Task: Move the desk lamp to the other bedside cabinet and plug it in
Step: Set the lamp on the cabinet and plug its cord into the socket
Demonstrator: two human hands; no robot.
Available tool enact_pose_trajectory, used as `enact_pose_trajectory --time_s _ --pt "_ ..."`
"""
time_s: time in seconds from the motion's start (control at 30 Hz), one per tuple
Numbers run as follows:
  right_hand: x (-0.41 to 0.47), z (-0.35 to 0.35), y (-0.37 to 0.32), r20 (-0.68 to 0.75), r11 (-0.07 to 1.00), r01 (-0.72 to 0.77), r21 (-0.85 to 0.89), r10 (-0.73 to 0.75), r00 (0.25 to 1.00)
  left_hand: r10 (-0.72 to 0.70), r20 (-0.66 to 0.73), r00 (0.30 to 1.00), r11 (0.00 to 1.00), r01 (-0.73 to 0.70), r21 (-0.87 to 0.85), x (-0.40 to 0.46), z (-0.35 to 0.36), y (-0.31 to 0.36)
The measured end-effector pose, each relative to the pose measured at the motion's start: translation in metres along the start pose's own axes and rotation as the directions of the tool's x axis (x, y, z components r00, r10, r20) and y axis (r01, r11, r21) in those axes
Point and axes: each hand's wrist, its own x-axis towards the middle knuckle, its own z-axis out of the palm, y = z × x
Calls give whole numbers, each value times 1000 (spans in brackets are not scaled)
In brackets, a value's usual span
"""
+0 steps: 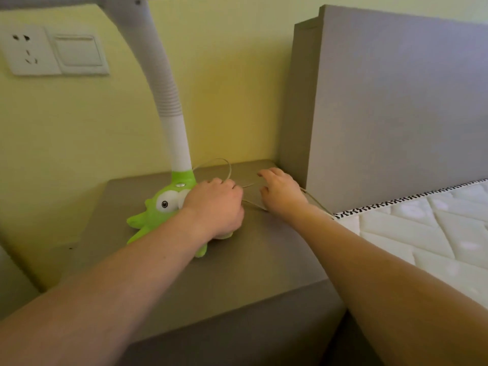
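Note:
The desk lamp (155, 207) stands on the grey bedside cabinet (237, 262). It has a green plush cartoon base and a white flexible neck that rises out of the top of the frame. My left hand (215, 207) is closed over the right side of the base. A thin pale cord (224, 167) loops from behind the base and runs right across the cabinet top. My right hand (280, 192) hovers over that cord near the headboard, fingers spread, and I cannot tell if it touches the cord. The plug is not in view.
A white wall socket (25, 50) and a rocker switch (78, 51) sit on the yellow wall at upper left. The grey headboard (396, 101) rises right of the cabinet. A white quilted mattress (422, 233) lies at the right.

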Motion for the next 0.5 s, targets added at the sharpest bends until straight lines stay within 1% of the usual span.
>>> enact_pose_trajectory --time_s 0.07,0.2,0.37,0.43,0.5 --pt "7 1 -7 22 1000 26 -8 -26 999 -9 27 1000 1000 8 25 2 -3 -1" --pt "22 0 -11 120 999 -2 -46 7 993 34 45 998 996 -37 77 -3 -5 -7" --pt "35 9 -20 203 986 38 -165 -4 979 64 -59 996 996 -59 71 -19 -5 -21" --pt "35 14 -23 199 978 48 -205 -6 980 71 -87 994 997 -69 33 -25 -6 -26" --pt "36 17 -25 168 978 42 -203 -8 986 60 -95 994 998 -62 -20 -28 -9 -31"
